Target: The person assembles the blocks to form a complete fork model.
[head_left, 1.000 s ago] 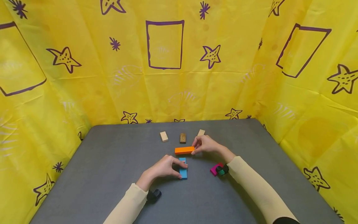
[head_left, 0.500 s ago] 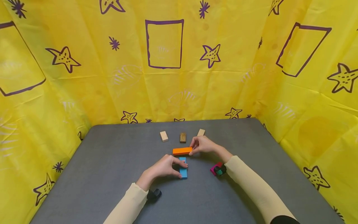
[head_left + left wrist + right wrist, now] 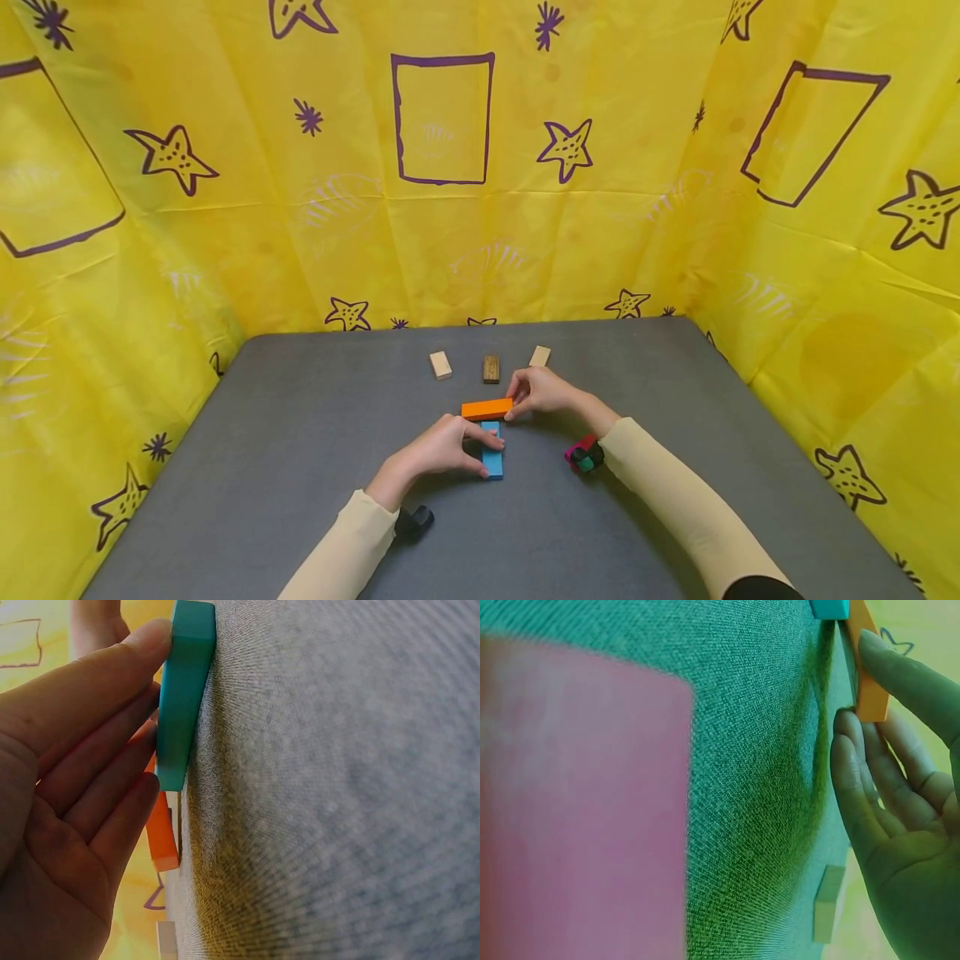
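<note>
A blue block (image 3: 492, 454) lies lengthwise toward me on the grey table, in the middle of the head view. My left hand (image 3: 435, 447) holds it, thumb at the near end and fingertips farther along its top. In the left wrist view this block (image 3: 184, 712) looks teal. An orange block (image 3: 483, 410) lies crosswise just beyond the far end of the blue one, together close to a T shape. My right hand (image 3: 550, 390) pinches its right end between thumb and fingers. Seen from the right wrist, the thumb presses one face of the orange block (image 3: 874, 697).
Farther back stand a pale wooden block (image 3: 440, 365), a dark brown wooden block (image 3: 491, 369) and another pale block (image 3: 539, 356), partly behind my right hand. A magenta piece (image 3: 570, 456) lies under the right wrist camera (image 3: 592, 456). Yellow patterned cloth (image 3: 480, 250) surrounds the table.
My right hand has moved the orange block a little to the left and toward me, nearer the blue block's far end. The left hand and the blue block have stayed in place.
</note>
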A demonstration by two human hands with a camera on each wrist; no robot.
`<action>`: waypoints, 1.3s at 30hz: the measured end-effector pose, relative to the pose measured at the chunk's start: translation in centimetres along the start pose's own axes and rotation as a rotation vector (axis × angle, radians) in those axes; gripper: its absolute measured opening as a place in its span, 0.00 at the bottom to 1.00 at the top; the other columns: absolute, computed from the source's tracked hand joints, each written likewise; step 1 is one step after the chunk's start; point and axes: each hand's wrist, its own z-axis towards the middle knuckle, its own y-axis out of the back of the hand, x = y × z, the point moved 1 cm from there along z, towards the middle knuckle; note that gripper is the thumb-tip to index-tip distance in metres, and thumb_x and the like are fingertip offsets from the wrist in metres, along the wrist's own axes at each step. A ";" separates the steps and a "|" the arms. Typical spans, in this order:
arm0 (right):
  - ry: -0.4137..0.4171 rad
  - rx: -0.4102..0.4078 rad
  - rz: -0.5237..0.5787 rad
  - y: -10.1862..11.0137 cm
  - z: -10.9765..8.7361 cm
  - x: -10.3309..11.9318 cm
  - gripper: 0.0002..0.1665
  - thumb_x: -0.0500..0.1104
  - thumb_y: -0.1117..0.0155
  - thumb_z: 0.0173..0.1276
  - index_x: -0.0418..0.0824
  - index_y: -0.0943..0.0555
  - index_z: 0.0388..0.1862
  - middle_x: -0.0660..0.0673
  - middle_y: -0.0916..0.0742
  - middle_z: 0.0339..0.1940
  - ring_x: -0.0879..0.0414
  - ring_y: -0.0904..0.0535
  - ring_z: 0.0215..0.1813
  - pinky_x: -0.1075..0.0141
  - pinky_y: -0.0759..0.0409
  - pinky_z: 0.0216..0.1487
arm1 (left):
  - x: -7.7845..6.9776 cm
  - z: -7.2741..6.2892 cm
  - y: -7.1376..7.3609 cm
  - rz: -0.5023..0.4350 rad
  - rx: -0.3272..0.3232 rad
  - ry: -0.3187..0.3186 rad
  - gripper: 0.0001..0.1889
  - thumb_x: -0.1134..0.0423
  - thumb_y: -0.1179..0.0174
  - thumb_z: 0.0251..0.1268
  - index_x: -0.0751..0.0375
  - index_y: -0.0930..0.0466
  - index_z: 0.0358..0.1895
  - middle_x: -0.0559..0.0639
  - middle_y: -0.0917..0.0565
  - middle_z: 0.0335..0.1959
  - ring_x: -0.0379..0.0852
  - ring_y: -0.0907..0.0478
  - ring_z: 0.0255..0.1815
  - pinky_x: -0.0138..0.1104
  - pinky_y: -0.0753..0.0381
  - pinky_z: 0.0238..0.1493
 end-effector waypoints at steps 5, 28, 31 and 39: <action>-0.005 0.027 0.002 0.1 0.0 0.0 0.19 0.46 0.21 0.48 0.41 0.21 0.34 0.48 0.14 0.32 0.60 0.18 0.32 0.69 0.18 0.38 | -0.1 -0.1 0.0 -0.004 0.002 -0.007 0.22 0.54 0.28 0.49 0.45 0.16 0.52 0.33 0.17 0.51 0.35 0.24 0.57 0.39 0.27 0.61; 0.039 0.093 -0.040 -0.1 0.2 -0.1 0.20 0.46 0.21 0.48 0.44 0.20 0.37 0.51 0.15 0.33 0.61 0.19 0.36 0.70 0.19 0.42 | -0.3 0.1 0.0 0.020 -0.022 -0.003 0.22 0.54 0.26 0.46 0.44 0.15 0.50 0.31 0.17 0.48 0.34 0.25 0.57 0.39 0.28 0.62; 0.029 0.094 -0.063 -0.1 0.3 0.0 0.19 0.47 0.21 0.48 0.46 0.20 0.37 0.52 0.15 0.32 0.60 0.20 0.35 0.71 0.19 0.42 | -0.2 0.0 -0.1 0.025 -0.025 0.002 0.22 0.53 0.26 0.46 0.43 0.15 0.50 0.31 0.17 0.48 0.34 0.25 0.57 0.39 0.28 0.62; 0.006 0.093 -0.085 -0.3 0.3 0.0 0.19 0.48 0.21 0.48 0.47 0.20 0.37 0.53 0.16 0.32 0.61 0.20 0.36 0.71 0.20 0.42 | -0.2 0.0 -0.2 0.029 -0.033 -0.003 0.22 0.52 0.26 0.46 0.43 0.15 0.50 0.32 0.17 0.49 0.33 0.25 0.57 0.37 0.28 0.61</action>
